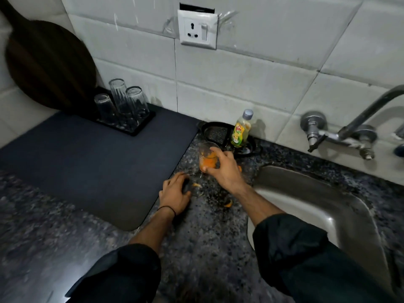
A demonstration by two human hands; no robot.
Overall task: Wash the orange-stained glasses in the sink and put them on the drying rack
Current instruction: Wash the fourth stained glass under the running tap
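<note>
The speckled stone surface is flanked by a steel sink and a dark drying mat. A black rack at the mat's rear carries three inverted glasses. The stained glass is gripped, tilted, by the right hand; the left hand is rested flat, grasping nothing evident. The glass should be carried level to the sink; orange residue is noted on the surface.

orange-smeared clear glass, speckled grey-black counter, dark blue mat, yellow-green soap bottle, white tiles.
</note>
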